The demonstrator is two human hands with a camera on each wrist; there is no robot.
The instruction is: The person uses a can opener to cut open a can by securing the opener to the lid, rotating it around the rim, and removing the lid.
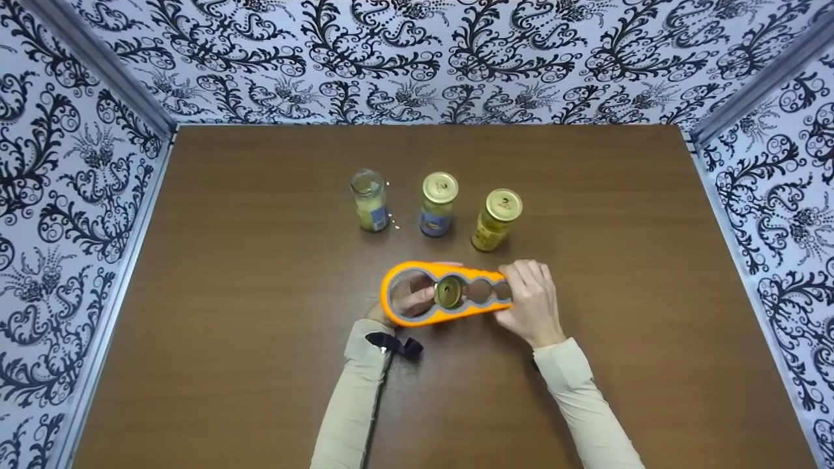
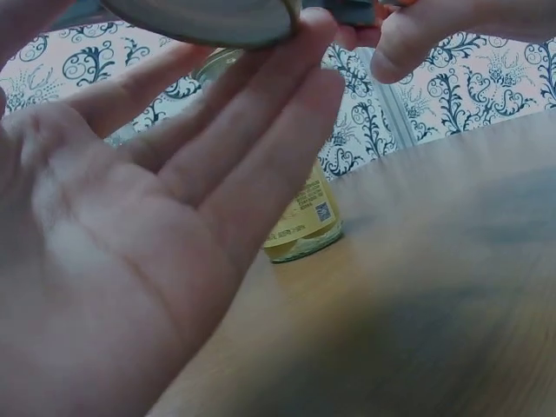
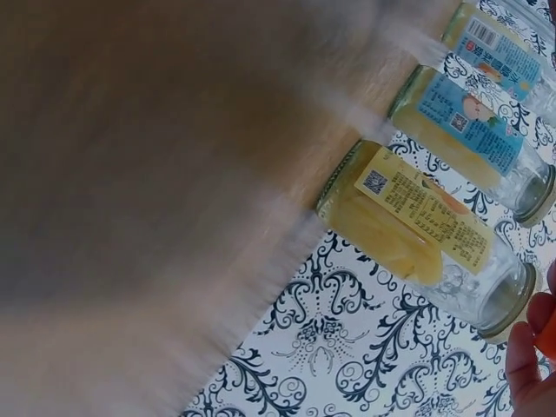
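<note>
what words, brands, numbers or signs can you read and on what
No word or number reads clearly.
Yellow label on rightmost glass jar: QR code, print blurred.
Blue label on middle glass jar: QR code, print blurred.
Blue label on open glass jar: barcode, print blurred.
Three round gold lids, one inside the long orange opener: marks too small.

Head view: from where I stood, this camera looked forward and steeply down at the table from high at six o'clock. Left wrist: the camera sat close by the left hand, low, facing the patterned wall at twelve. Right wrist: rolled, it faced three jars at two o'clock, shared with the head view. All views shared the yellow-labelled jar.
</note>
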